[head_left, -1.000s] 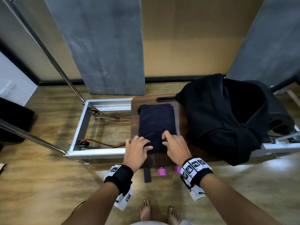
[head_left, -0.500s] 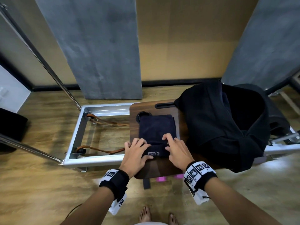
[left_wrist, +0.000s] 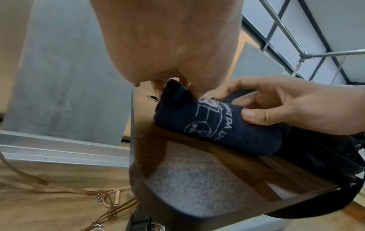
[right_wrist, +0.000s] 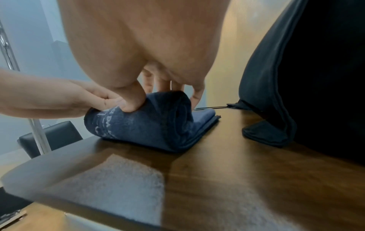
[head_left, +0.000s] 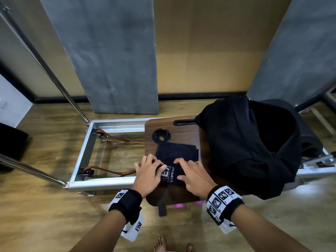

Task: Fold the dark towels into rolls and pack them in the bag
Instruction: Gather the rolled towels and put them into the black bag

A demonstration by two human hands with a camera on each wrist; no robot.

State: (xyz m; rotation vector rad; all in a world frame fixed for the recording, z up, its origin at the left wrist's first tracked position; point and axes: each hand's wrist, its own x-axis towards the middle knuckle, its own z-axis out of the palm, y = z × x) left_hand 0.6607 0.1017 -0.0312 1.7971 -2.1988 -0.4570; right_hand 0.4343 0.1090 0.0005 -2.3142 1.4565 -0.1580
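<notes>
Left hand (head_left: 148,174) and right hand (head_left: 193,176) both curling fingers over half-rolled towel (head_left: 177,157), gripping roll on wooden board (head_left: 181,194). Black bag (head_left: 254,148) sitting just right of right hand.

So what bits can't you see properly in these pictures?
- Inside of the black bag: head view, too dark to tell what it holds.
- White printing on the dark towel: both hands cover parts; the letters are too blurred to read.
- Left hand fingertips: left wrist view, the palm hides them.
- Pink things under the wooden table: table edge hides them.
</notes>
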